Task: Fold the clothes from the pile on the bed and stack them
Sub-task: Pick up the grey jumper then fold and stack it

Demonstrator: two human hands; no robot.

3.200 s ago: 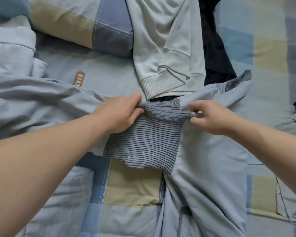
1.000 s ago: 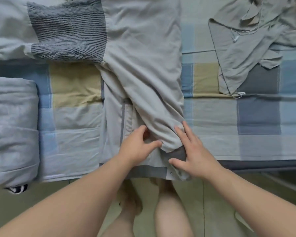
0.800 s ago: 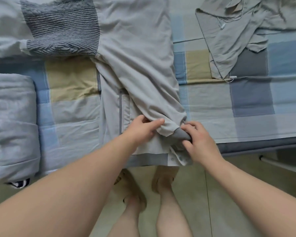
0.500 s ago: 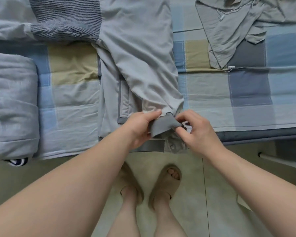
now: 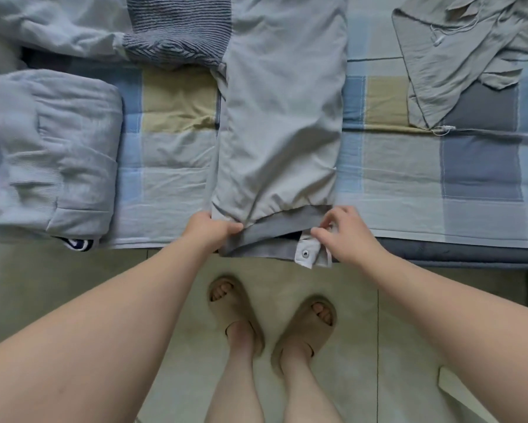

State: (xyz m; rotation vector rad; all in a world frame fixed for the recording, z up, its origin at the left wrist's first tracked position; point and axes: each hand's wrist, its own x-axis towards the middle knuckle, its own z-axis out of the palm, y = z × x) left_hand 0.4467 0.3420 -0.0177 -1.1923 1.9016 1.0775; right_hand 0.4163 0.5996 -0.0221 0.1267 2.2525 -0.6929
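Jacket (image 5: 281, 117): pale grey woven cloth, smooth, matt, fine creases. Knit panel (image 5: 177, 29): darker grey ribbed knit, rough, ridged. Hem band (image 5: 284, 227): grey cloth, flat, matt. Snap (image 5: 304, 253): metal, small bright glint (white tab round it plain cloth). Folded garment (image 5: 52, 154): soft, faintly fuzzy knit, ribbed edge. Thin garment (image 5: 457, 56): light crinkled cloth. Bedsheet (image 5: 171, 178): checked woven cloth, matt, wrinkled. Floor tiles (image 5: 73, 270): smooth, dull sheen. Sandals (image 5: 235, 306): matt, suede-like.

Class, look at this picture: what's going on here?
A person stands at the edge of the bed, working on a grey jacket laid flat on it. The left hand grips the hem's left corner; the right hand pinches its right end by the snap tab. To the left sit folded clothes, and another grey garment lies unfolded at the upper right.
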